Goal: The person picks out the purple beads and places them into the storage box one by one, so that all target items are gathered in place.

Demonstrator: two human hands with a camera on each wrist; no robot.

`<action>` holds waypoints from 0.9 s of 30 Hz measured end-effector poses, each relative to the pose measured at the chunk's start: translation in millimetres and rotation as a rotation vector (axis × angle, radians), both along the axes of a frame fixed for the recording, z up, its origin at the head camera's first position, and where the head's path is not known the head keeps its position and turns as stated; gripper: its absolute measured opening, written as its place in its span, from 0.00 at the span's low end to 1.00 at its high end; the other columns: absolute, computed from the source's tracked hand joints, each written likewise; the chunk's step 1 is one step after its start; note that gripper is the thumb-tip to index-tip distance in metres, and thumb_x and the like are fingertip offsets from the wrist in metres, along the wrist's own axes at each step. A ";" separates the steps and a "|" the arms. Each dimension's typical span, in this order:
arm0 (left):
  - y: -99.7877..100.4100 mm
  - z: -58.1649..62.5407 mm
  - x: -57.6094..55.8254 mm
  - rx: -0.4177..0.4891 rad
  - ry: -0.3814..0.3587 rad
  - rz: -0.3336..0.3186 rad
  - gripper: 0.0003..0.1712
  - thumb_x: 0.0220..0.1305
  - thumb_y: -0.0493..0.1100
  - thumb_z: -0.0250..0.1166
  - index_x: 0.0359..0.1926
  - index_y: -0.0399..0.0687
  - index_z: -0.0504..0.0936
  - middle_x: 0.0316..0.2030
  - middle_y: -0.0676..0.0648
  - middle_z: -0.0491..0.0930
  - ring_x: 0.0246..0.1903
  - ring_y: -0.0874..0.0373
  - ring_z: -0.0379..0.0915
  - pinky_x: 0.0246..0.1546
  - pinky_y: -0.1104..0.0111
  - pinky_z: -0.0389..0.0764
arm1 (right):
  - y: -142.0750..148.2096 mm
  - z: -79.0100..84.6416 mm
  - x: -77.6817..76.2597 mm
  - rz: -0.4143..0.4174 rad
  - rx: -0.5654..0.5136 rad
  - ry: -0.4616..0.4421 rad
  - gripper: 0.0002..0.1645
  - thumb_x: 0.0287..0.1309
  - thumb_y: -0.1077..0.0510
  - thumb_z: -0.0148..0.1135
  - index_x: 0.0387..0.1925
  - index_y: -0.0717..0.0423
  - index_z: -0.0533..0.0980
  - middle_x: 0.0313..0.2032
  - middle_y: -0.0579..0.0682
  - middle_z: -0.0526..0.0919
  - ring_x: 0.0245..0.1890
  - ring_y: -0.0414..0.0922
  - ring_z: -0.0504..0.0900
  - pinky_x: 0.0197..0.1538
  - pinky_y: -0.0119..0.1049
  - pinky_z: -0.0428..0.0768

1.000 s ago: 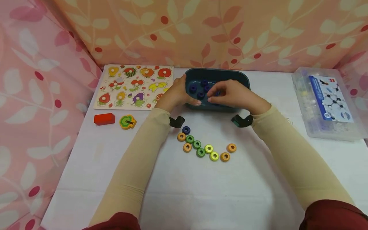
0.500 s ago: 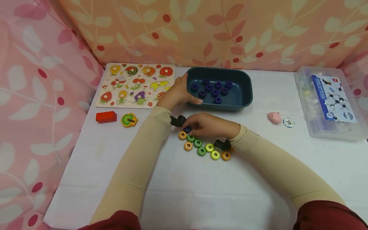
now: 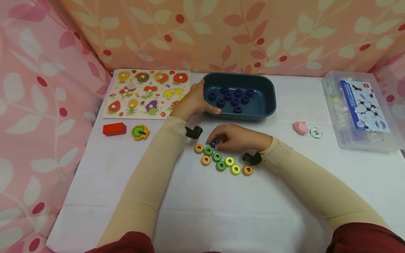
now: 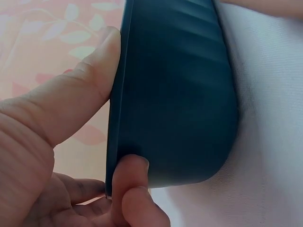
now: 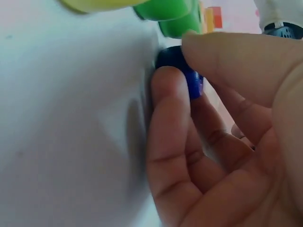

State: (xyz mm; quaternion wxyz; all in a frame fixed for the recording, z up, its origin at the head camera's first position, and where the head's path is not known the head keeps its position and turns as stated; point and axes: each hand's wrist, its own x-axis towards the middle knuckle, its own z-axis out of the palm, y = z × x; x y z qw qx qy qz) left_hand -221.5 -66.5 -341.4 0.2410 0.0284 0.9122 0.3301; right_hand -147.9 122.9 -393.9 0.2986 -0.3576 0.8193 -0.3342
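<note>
My left hand (image 3: 191, 102) grips the left end of a dark teal plastic tub (image 3: 269, 112). In the left wrist view its thumb lies at the rim and fingertips touch the tub's outer wall (image 4: 175, 104). Several dark purple rings (image 3: 235, 101) lie in the tub. My right hand (image 3: 235, 137) pinches a dark blue ring (image 3: 214, 142) between thumb and fingers, low over the cloth; the right wrist view shows the blue ring (image 5: 194, 82) close up. Just in front lie loose green rings (image 3: 216, 157), yellow rings (image 3: 235, 169) and orange rings (image 3: 205, 160).
A fruit puzzle board (image 3: 145, 95) lies at the back left, with a red block (image 3: 114, 129) and a tree piece (image 3: 140, 132) before it. To the right are a pink pig figure (image 3: 300, 128), a round "10" token (image 3: 315, 133) and a clear plastic case (image 3: 364, 112).
My right hand came out of the tub to the blue ring on the cloth, then shifted slightly right with the ring between its fingers. The left hand stays on the tub.
</note>
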 end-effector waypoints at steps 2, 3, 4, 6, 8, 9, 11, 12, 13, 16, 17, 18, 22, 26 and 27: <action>-0.1 0.5 0.4 -0.008 -0.005 0.003 0.78 0.44 0.61 0.81 0.81 0.54 0.34 0.79 0.43 0.45 0.72 0.48 0.53 0.75 0.53 0.59 | 2.6 -0.2 1.6 -0.002 0.006 0.006 0.17 0.59 0.60 0.71 0.50 0.45 0.84 0.46 0.42 0.83 0.37 0.40 0.78 0.44 0.34 0.80; -0.3 0.7 0.6 -0.010 -0.009 0.005 0.78 0.44 0.61 0.81 0.81 0.55 0.34 0.79 0.43 0.44 0.73 0.48 0.53 0.75 0.53 0.58 | 4.2 0.4 2.3 -0.002 0.013 0.018 0.16 0.59 0.58 0.71 0.50 0.45 0.84 0.44 0.42 0.83 0.36 0.40 0.78 0.43 0.33 0.79; -0.3 1.0 1.0 -0.013 -0.014 0.007 0.78 0.44 0.61 0.81 0.81 0.55 0.34 0.79 0.43 0.44 0.73 0.48 0.53 0.75 0.53 0.58 | 5.7 3.5 3.5 -0.005 0.024 0.025 0.16 0.59 0.57 0.72 0.50 0.45 0.84 0.44 0.42 0.83 0.36 0.39 0.78 0.42 0.33 0.79; -0.2 1.7 1.6 -0.016 -0.023 0.015 0.78 0.44 0.61 0.81 0.81 0.56 0.33 0.79 0.43 0.44 0.73 0.48 0.52 0.75 0.52 0.58 | 10.0 13.8 5.5 -0.018 0.044 0.039 0.17 0.59 0.55 0.72 0.50 0.45 0.84 0.42 0.42 0.84 0.35 0.39 0.78 0.42 0.34 0.79; -0.2 1.8 1.8 -0.020 -0.027 0.019 0.77 0.45 0.61 0.81 0.81 0.56 0.33 0.79 0.43 0.44 0.73 0.47 0.52 0.75 0.52 0.59 | 16.1 29.5 5.3 -0.046 0.061 0.060 0.17 0.58 0.54 0.73 0.50 0.45 0.84 0.43 0.43 0.84 0.36 0.40 0.79 0.42 0.35 0.80; -0.2 2.0 2.0 -0.022 -0.027 0.021 0.77 0.45 0.61 0.81 0.81 0.56 0.33 0.79 0.43 0.44 0.73 0.47 0.53 0.75 0.51 0.59 | 20.1 38.0 3.7 -0.064 0.061 0.078 0.18 0.58 0.54 0.73 0.51 0.46 0.84 0.43 0.43 0.84 0.36 0.40 0.80 0.42 0.36 0.81; -0.5 2.6 2.3 -0.022 -0.025 0.024 0.77 0.45 0.60 0.81 0.81 0.56 0.34 0.78 0.43 0.45 0.72 0.46 0.53 0.74 0.51 0.60 | 28.9 56.8 -2.2 -0.124 0.067 0.118 0.18 0.58 0.54 0.73 0.51 0.45 0.83 0.41 0.44 0.84 0.36 0.42 0.80 0.41 0.37 0.81; -0.9 2.5 2.2 -0.020 -0.023 0.026 0.77 0.45 0.60 0.81 0.81 0.56 0.34 0.78 0.43 0.46 0.72 0.46 0.54 0.74 0.51 0.61 | 34.0 64.8 -6.9 -0.160 0.072 0.144 0.18 0.58 0.53 0.73 0.51 0.44 0.83 0.40 0.44 0.84 0.36 0.42 0.80 0.40 0.37 0.81; -1.2 2.5 2.2 -0.020 -0.023 0.028 0.77 0.44 0.60 0.81 0.81 0.56 0.34 0.78 0.43 0.46 0.72 0.46 0.54 0.74 0.51 0.61 | 38.9 72.4 -12.5 -0.202 0.072 0.166 0.18 0.58 0.52 0.74 0.50 0.43 0.83 0.39 0.45 0.84 0.35 0.42 0.80 0.39 0.36 0.81; -1.6 2.3 1.7 -0.014 -0.031 0.036 0.77 0.44 0.60 0.81 0.81 0.56 0.34 0.78 0.44 0.46 0.72 0.46 0.54 0.73 0.50 0.61 | 50.9 89.1 -31.9 -0.324 0.099 0.214 0.19 0.59 0.49 0.72 0.52 0.42 0.82 0.36 0.48 0.83 0.35 0.44 0.79 0.37 0.33 0.79; -1.6 2.0 1.3 -0.012 -0.034 0.038 0.77 0.44 0.61 0.81 0.81 0.57 0.35 0.78 0.44 0.46 0.73 0.46 0.53 0.73 0.50 0.61 | 52.9 92.1 -39.1 -0.348 0.112 0.226 0.19 0.59 0.48 0.72 0.53 0.43 0.82 0.36 0.49 0.83 0.35 0.44 0.79 0.37 0.33 0.79; -1.6 1.7 1.0 -0.011 -0.036 0.039 0.77 0.44 0.61 0.81 0.81 0.57 0.34 0.78 0.44 0.46 0.73 0.46 0.53 0.74 0.50 0.61 | 53.8 93.1 -46.0 -0.373 0.122 0.231 0.20 0.60 0.47 0.71 0.53 0.42 0.82 0.36 0.50 0.84 0.35 0.45 0.80 0.37 0.33 0.79; -1.5 1.1 0.5 -0.018 -0.038 0.036 0.77 0.44 0.61 0.81 0.81 0.56 0.34 0.78 0.44 0.45 0.73 0.46 0.52 0.74 0.51 0.60 | 48.4 85.7 -72.0 -0.377 0.180 0.225 0.22 0.61 0.44 0.69 0.56 0.42 0.81 0.44 0.50 0.84 0.39 0.46 0.81 0.40 0.34 0.78; 0.2 -0.5 0.8 -0.023 -0.040 0.019 0.78 0.44 0.63 0.80 0.81 0.56 0.33 0.78 0.43 0.45 0.73 0.46 0.52 0.74 0.51 0.60 | 42.3 65.6 -90.2 -0.343 0.208 0.173 0.24 0.61 0.45 0.69 0.57 0.45 0.81 0.52 0.50 0.82 0.42 0.47 0.80 0.47 0.36 0.78; 0.9 -0.9 1.1 -0.020 -0.042 0.015 0.78 0.45 0.63 0.80 0.81 0.56 0.33 0.78 0.43 0.44 0.74 0.46 0.51 0.74 0.51 0.60 | 41.4 60.1 -93.2 -0.339 0.213 0.157 0.24 0.61 0.46 0.69 0.58 0.45 0.80 0.53 0.51 0.81 0.42 0.48 0.79 0.47 0.37 0.78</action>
